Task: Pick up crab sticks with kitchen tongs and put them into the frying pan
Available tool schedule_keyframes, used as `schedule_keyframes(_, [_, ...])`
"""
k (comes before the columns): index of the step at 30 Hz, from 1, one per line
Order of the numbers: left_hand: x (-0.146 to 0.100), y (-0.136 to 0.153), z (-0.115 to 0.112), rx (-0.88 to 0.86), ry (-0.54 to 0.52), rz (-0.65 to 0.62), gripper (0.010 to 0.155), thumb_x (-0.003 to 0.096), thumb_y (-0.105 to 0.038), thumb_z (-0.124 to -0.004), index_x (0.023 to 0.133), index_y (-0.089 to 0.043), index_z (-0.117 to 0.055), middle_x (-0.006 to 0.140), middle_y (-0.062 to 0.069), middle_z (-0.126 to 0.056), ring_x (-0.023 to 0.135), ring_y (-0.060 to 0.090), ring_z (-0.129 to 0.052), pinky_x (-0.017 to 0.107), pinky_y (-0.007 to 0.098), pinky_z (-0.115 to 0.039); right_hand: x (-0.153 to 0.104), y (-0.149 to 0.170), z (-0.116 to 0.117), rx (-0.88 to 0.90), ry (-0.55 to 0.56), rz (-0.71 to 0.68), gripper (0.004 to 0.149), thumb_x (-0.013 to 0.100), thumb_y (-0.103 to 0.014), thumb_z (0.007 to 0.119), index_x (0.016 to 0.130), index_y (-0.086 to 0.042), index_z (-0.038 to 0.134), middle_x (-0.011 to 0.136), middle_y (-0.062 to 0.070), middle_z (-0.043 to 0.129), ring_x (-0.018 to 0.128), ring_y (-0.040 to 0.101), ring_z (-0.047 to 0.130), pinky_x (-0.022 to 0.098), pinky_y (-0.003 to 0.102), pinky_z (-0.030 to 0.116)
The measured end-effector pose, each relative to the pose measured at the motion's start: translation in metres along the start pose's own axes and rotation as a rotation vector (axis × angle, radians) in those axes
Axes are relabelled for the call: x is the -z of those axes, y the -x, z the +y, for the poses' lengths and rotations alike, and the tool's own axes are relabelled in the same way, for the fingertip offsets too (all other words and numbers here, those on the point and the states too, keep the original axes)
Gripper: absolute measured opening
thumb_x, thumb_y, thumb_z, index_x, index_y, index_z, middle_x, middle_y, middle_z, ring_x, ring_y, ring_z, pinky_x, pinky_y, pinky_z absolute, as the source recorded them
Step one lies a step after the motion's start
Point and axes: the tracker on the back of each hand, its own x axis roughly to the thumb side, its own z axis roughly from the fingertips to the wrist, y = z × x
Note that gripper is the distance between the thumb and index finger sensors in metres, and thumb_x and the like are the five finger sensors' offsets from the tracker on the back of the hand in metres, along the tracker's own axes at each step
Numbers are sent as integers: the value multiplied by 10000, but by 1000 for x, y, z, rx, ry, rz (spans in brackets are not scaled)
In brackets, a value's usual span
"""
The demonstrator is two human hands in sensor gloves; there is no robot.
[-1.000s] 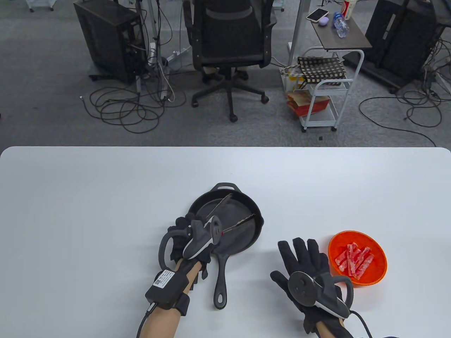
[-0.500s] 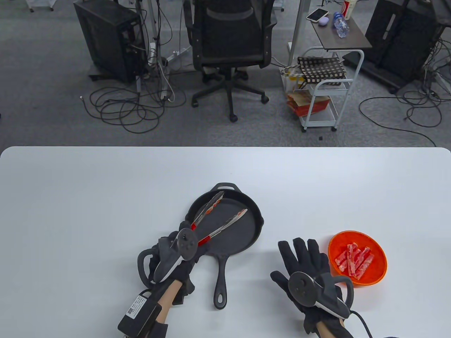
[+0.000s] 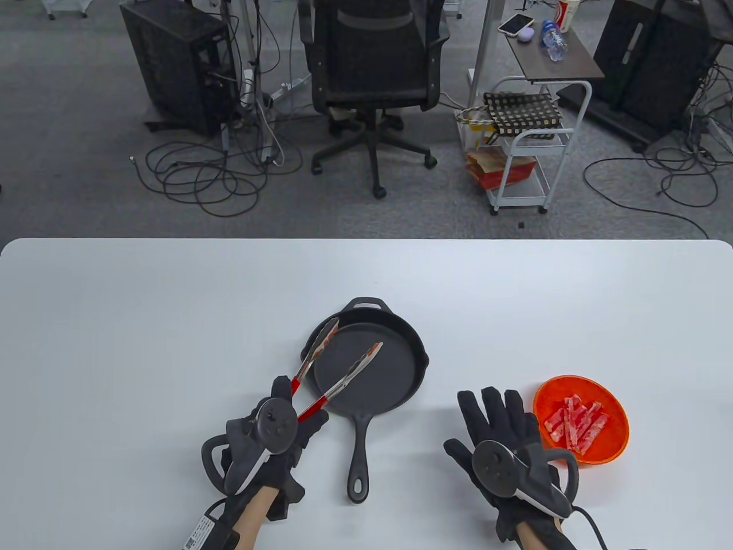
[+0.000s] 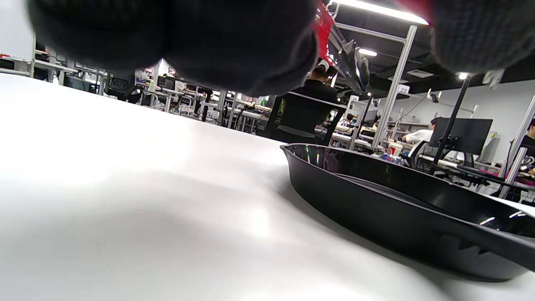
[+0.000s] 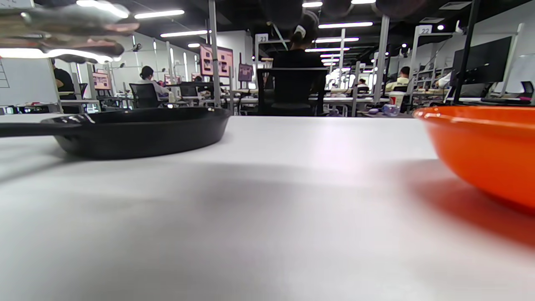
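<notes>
Tongs (image 3: 332,366): long metal arms with red-coated handles and ridged red-tinted tips, held in a V with both arms spread apart and nothing between the tips.
Left hand (image 3: 275,427): black fabric glove, fingers and thumb curled round the red handle end of the tongs; a grey tracker sits on its back.
Tong position: the tips reach over the near-left rim of the frying pan, one arm above the rim, the other above the pan floor; whether they touch the pan cannot be told.
Right hand (image 3: 504,427): black glove, fingers straight and spread, palm down flat on the table, holding nothing, just left of the bowl.
Frying pan (image 3: 401,361): round, dark, matte cast iron with a low wall, lying between the hands; its bare floor shows, and its long handle with a hanging hole points toward the person.
Bowl (image 3: 615,444): glossy orange, round, shallow, standing at the right.
Crab sticks (image 3: 575,424): short red-and-white strips piled inside the bowl.
Table (image 3: 172,321): smooth white top with rounded corners.
</notes>
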Motion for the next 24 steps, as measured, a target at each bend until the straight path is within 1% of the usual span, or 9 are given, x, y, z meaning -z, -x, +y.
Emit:
schedule_keyframes(6, [-4,5,2,-55,3,-6,966,364,-848,-760,1098,-236,-622,637,-32,-991,127,54,-985,154,372,-886,0,15,-3,-1,22,87,767,574,-616,434,1211,-218,279,1216,235,419,1058,550,421,684,714,518])
schedule_keyframes(9, [-5,3,1,-56,3,-23,968,364,-847,-760,1097,-230,-623,635,-33,-991,128,56,-984,155,373,-885,0,28,-5,-17,46,154,761,577,-611,443,1208,-209,304,1199,228,485,1042,529,519,674,697,574])
schedule_keyframes(13, [-6,0,-1,-50,13,-40,972,366,-847,-756,1099,-223,-619,639,-32,-990,136,59,-987,164,375,-885,-3,51,-9,-33,101,320,746,583,-592,465,1201,-189,354,1174,224,542,1018,520,575,647,670,637])
schedule_keyframes(17, [-6,-1,-2,-54,25,-46,985,357,-853,-752,1098,-216,-623,639,-29,-991,140,65,-989,167,378,-884,-8,71,-13,-34,141,465,725,591,-573,482,1193,-178,394,1158,226,569,1005,520,592,636,662,653])
schedule_keyframes(21, [-6,-1,-2,-59,30,-51,987,360,-854,-749,1100,-214,-620,643,-28,-990,143,67,-991,169,380,-884,-16,99,-15,11,179,667,710,599,-552,495,1186,-159,418,1150,240,566,995,535,584,624,656,662])
schedule_keyframes(24, [-6,-2,-3,-60,34,-56,985,361,-851,-750,1099,-212,-622,643,-26,-991,145,69,-991,170,381,-884,-22,117,-11,68,179,789,707,605,-540,502,1183,-142,417,1148,260,546,987,553,565,615,655,666])
